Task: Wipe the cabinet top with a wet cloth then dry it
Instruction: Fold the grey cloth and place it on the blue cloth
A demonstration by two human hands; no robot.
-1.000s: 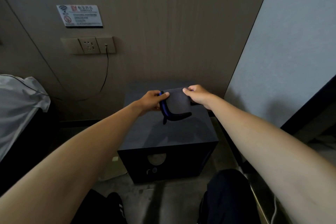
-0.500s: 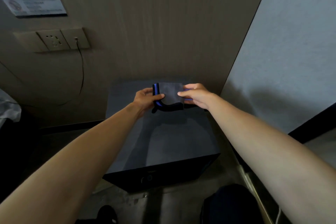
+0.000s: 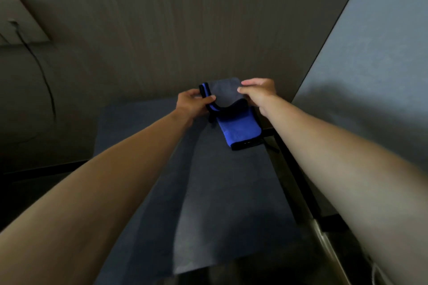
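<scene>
Cloth (image 3: 234,113) held between left hand (image 3: 193,104) and right hand (image 3: 258,92), over the far right part of the cabinet top (image 3: 227,192); its lower end lies on the top, nearer than both hands. Wall panel (image 3: 185,30) stands behind the hands; socket plate (image 3: 20,28) with cable (image 3: 44,76) far to the left hand's left; side wall (image 3: 370,65) right of the right hand.

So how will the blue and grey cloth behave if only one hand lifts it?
Probably floppy: the cloth already folds and sags between the left hand and the right hand, its blue end drooping to the cabinet top. It looks light, since fingertip pinches carry it. Whether it is wet cannot be seen.
</scene>
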